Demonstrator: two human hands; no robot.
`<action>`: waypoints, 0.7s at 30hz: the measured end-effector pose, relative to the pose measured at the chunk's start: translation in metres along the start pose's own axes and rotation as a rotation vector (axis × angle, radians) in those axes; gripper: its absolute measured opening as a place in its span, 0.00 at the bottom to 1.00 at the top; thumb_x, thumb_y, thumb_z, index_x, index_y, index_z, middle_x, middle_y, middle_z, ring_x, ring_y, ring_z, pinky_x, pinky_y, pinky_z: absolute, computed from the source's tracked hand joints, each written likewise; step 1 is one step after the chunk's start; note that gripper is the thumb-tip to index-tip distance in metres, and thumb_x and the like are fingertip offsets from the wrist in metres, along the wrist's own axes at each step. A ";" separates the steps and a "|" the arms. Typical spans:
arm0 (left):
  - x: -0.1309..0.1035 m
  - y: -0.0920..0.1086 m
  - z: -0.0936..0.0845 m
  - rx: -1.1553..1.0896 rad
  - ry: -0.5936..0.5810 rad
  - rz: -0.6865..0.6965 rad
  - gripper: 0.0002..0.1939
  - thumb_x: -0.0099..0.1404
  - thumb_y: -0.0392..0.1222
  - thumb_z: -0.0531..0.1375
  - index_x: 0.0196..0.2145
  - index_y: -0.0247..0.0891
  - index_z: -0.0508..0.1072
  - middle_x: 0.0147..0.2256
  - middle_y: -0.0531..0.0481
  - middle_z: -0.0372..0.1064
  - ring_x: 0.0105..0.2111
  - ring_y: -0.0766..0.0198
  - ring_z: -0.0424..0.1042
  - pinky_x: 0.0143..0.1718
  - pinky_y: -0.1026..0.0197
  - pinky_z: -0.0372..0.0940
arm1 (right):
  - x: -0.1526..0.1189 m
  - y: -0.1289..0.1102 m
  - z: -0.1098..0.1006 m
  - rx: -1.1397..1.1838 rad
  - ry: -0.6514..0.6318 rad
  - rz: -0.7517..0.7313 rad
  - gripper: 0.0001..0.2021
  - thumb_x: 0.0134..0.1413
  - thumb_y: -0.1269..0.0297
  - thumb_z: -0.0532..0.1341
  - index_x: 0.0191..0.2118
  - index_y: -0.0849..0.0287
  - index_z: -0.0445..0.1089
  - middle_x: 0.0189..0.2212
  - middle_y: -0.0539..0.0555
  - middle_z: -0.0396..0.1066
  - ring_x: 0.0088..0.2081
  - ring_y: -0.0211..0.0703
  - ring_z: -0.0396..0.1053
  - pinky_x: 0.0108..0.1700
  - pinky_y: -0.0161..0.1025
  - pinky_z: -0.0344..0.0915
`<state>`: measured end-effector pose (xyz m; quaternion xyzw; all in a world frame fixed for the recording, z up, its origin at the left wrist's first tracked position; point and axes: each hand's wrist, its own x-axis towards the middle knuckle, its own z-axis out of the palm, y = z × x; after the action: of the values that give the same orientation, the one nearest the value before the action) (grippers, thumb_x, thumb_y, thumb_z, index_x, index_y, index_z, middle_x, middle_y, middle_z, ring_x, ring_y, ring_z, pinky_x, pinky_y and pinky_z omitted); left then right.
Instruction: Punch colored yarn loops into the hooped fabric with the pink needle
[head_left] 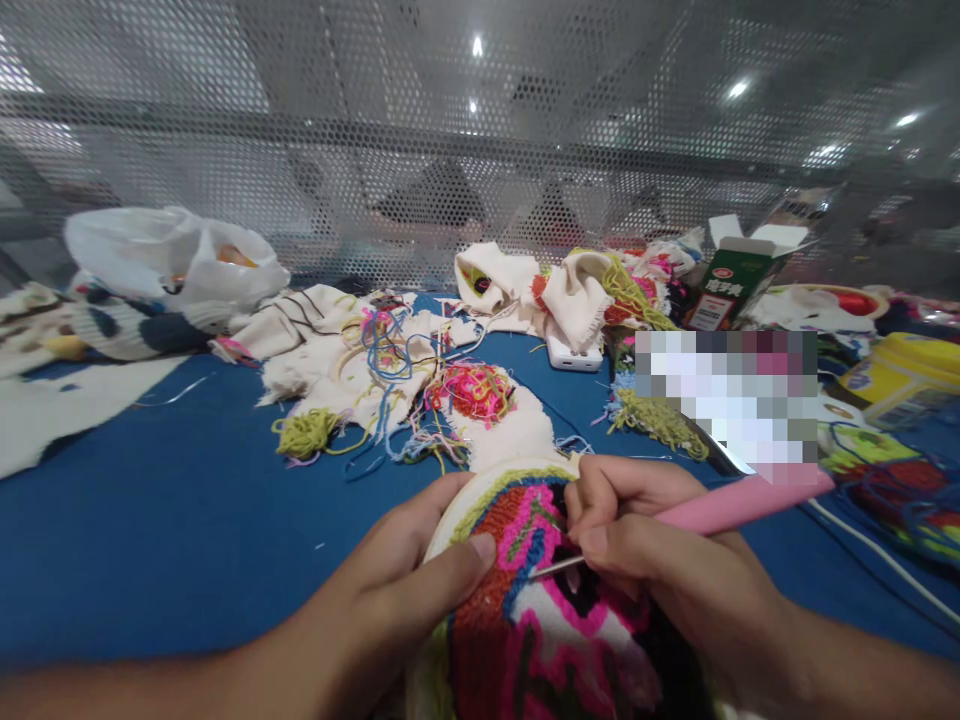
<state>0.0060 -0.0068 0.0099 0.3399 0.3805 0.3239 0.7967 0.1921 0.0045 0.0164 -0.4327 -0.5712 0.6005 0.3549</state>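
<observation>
Over the blue tabletop [195,520], we have the round hoop [452,515] up close, its stitched cloth [487,640] between our two hands. Our left hand [409,580] clasps the hoop's left edge, thumb laid on the worked face; we cannot tell how the fingers behind it lie. Our right hand [667,540] sits over the cloth's upper right, thumb and forefinger pinching the pink-handled tool [750,500], whose handle juts out rightward past the hand. Beyond those fingertips its thin metal shaft [556,568] points left, ending at the blue stitches [528,562], near our left thumb.
</observation>
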 end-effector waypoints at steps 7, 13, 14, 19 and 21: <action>0.000 -0.003 -0.002 -0.017 0.011 -0.005 0.31 0.59 0.42 0.59 0.58 0.45 0.55 0.49 0.46 0.68 0.47 0.54 0.67 0.40 0.62 0.66 | -0.004 -0.007 0.001 -0.102 -0.049 -0.016 0.09 0.45 0.67 0.56 0.19 0.59 0.56 0.18 0.46 0.55 0.22 0.33 0.52 0.23 0.32 0.49; 0.003 -0.009 -0.002 0.002 0.072 0.023 0.31 0.58 0.42 0.59 0.58 0.43 0.56 0.50 0.44 0.67 0.47 0.51 0.67 0.42 0.58 0.65 | -0.008 -0.013 0.008 -0.395 -0.183 -0.074 0.10 0.47 0.61 0.54 0.22 0.58 0.54 0.22 0.48 0.59 0.24 0.34 0.55 0.25 0.32 0.52; 0.002 -0.009 -0.001 0.002 0.079 0.022 0.31 0.58 0.42 0.59 0.58 0.43 0.55 0.49 0.43 0.67 0.46 0.51 0.68 0.42 0.58 0.65 | -0.009 -0.013 0.010 -0.443 -0.195 -0.085 0.10 0.46 0.61 0.53 0.22 0.58 0.54 0.22 0.48 0.59 0.25 0.35 0.55 0.26 0.32 0.52; 0.001 -0.008 0.000 0.058 0.065 0.044 0.29 0.58 0.44 0.58 0.57 0.42 0.59 0.47 0.44 0.69 0.45 0.51 0.68 0.44 0.55 0.63 | -0.006 -0.015 0.011 -0.587 -0.204 -0.026 0.09 0.48 0.58 0.52 0.24 0.57 0.55 0.23 0.49 0.60 0.25 0.36 0.55 0.25 0.32 0.52; 0.001 -0.008 0.000 0.097 0.062 0.094 0.27 0.58 0.43 0.59 0.55 0.41 0.61 0.45 0.44 0.70 0.45 0.51 0.67 0.44 0.56 0.62 | -0.003 -0.014 0.010 -0.602 -0.273 -0.076 0.08 0.49 0.61 0.52 0.24 0.57 0.55 0.23 0.48 0.60 0.25 0.35 0.55 0.26 0.31 0.52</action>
<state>0.0089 -0.0100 0.0035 0.3852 0.4037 0.3525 0.7512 0.1831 -0.0008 0.0300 -0.4124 -0.7809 0.4434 0.1534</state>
